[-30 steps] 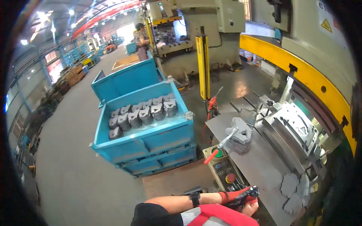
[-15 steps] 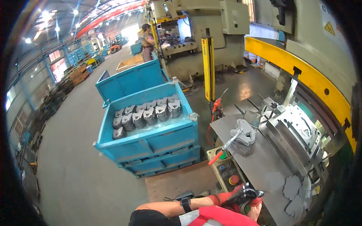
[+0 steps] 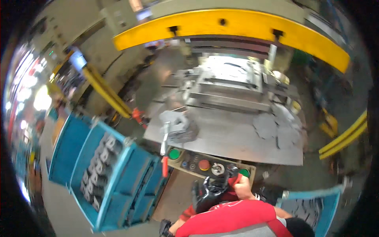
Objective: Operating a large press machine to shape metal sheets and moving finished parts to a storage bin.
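Note:
In front of my torso, my left hand [image 3: 208, 195] wears a shiny black glove with a red cuff. Its fingers look spread, though motion smears them. Just to its right, my right hand [image 3: 243, 189] shows bare skin and is closed at a red-and-black glove [image 3: 233, 178]. That glove hides its fingertips, and how far it is pulled on I cannot tell. Both hands are beside the near edge of a control panel [image 3: 187, 160] with green buttons and a red one. A red-handled silver hand tool [image 3: 165, 148] leans against a stack of flat metal plates [image 3: 179, 125].
A metal table [image 3: 225, 132] lies beyond the panel, with loose grey plates [image 3: 272, 125] on its right. Behind stands a press die [image 3: 231, 85] under a yellow beam [image 3: 237, 21]. Blue bins stand left [image 3: 136, 177] and lower right [image 3: 316, 192], both holding metal parts.
My view has swung right, so the press and table now face me and the blue bins have shifted left. Both hands stay together near the panel; the left glove shows more fully now.

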Demonstrator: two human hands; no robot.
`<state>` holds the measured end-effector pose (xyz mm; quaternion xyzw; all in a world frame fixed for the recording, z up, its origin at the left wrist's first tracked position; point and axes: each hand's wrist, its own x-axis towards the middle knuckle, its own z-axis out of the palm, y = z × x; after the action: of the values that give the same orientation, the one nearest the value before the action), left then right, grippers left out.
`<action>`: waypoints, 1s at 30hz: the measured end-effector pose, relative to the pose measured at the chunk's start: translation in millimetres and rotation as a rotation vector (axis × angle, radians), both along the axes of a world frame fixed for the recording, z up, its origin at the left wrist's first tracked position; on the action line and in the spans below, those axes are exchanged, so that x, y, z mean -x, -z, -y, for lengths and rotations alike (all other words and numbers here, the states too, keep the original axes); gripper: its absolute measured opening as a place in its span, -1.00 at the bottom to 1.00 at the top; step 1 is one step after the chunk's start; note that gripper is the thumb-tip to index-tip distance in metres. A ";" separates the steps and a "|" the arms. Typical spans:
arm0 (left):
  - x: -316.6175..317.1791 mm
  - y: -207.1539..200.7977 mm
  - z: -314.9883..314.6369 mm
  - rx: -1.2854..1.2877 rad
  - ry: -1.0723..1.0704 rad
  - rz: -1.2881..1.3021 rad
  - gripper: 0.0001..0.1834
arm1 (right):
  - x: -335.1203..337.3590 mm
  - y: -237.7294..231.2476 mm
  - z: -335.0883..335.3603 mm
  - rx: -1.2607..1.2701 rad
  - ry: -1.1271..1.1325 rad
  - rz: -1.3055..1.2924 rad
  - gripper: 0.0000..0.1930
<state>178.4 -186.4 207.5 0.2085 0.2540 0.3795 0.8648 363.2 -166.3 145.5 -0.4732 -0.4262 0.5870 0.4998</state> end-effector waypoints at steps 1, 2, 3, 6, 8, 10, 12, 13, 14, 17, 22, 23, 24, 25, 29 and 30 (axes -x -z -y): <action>2.4 1.7 0.1 0.001 0.004 -0.034 -0.78 | 4.5 -15.6 -2.4 -0.055 -0.027 -0.023 -0.74; 3.3 1.6 1.1 -0.001 0.002 -0.070 -0.78 | 5.1 -1.9 -3.1 -0.047 -0.031 -0.014 -0.76; 5.4 1.9 2.9 0.001 0.007 -0.090 -0.78 | 6.8 -5.5 -3.3 -0.053 -0.036 -0.010 -0.75; 13.2 7.6 2.4 0.011 -0.005 -0.149 -0.79 | -3.0 -31.8 -7.9 0.102 -0.221 -0.050 -0.78; 11.0 11.8 -4.9 0.017 0.017 -0.158 -0.79 | -8.3 -25.8 -13.3 0.114 -0.248 -0.108 -0.80; 7.6 17.2 -12.0 0.024 0.026 -0.144 -0.79 | -15.2 -55.1 -18.8 0.233 -0.484 -0.104 -0.78; -3.7 21.8 -21.3 0.027 0.071 -0.128 -0.80 | -12.2 -45.6 -15.7 -0.045 -0.658 0.003 -0.81; -8.4 21.0 -23.8 0.024 0.088 -0.124 -0.80 | -6.0 -30.7 -15.8 -0.193 -0.736 0.026 -0.82; -11.3 21.7 -26.4 0.023 0.099 -0.122 -0.80 | -3.7 -45.2 -15.9 -0.139 -0.638 0.026 -0.85; -18.0 20.5 -30.7 0.020 0.127 -0.128 -0.81 | -4.2 -36.2 -11.0 -0.036 -0.559 0.183 -0.77; -20.4 18.1 -32.3 -0.036 0.154 -0.193 -0.82 | -12.2 -33.9 -7.6 -0.077 -0.326 0.290 -0.79; -16.5 16.6 -31.1 -0.054 0.151 -0.230 -0.82 | -13.4 -39.1 -10.9 -0.006 -0.252 0.196 -0.80; -11.3 12.8 -28.0 -0.078 0.156 -0.287 -0.82 | -20.8 -31.0 -13.0 0.021 -0.266 0.188 -0.82; -1.0 5.3 -22.5 -0.113 0.166 -0.388 -0.82 | -29.2 -22.9 -15.0 0.048 -0.282 0.179 -0.84; 22.9 -17.9 -8.6 -0.220 -0.024 -0.842 -0.83 | -31.7 -26.4 -18.0 0.004 -0.191 0.006 -0.67; 9.6 -23.4 -16.7 -0.241 -0.191 -0.791 -0.85 | -30.6 -27.3 -21.8 0.036 -0.192 -0.006 -0.60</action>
<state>168.8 -169.7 231.0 0.4131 0.5382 0.3756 0.6313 393.8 -144.4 172.8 -0.4374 -0.4575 0.6412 0.4338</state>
